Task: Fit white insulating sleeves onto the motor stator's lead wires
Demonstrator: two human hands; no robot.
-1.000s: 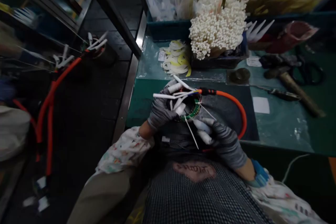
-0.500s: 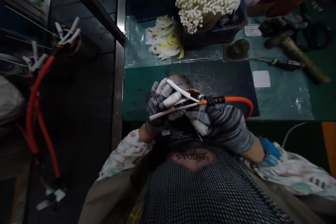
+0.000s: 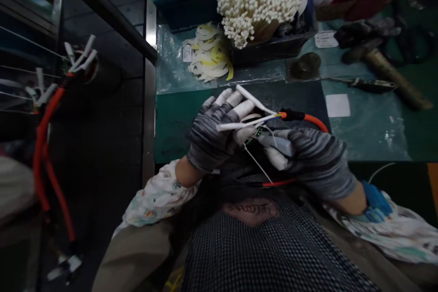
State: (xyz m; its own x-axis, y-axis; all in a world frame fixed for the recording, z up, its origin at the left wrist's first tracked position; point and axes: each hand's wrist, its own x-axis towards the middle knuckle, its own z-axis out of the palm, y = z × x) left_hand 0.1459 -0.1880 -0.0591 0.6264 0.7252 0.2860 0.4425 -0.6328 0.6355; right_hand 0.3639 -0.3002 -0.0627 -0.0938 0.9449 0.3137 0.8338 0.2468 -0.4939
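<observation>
Both my hands wear grey striped gloves with white-covered fingertips. My left hand is closed around a wired part with copper-coloured and green bits, mostly hidden by the fingers. White-sleeved wires cross over that hand's fingers and run into an orange cable with a black collar. My right hand is closed on a grey-blue object beside the part; its kind is unclear. Two thin white tie tails stick out from the part near the right fingertips.
Behind stand a bundle of white-tipped sticks and a pile of yellow-white strips. A hammer, a screwdriver-like tool and a white paper lie at right. Orange cables hang at left beyond a metal table edge.
The part and wires have turned and come up slightly, showing green bits and a second tie tail. My right hand has shifted right and lower, and a red-orange length shows near my apron.
</observation>
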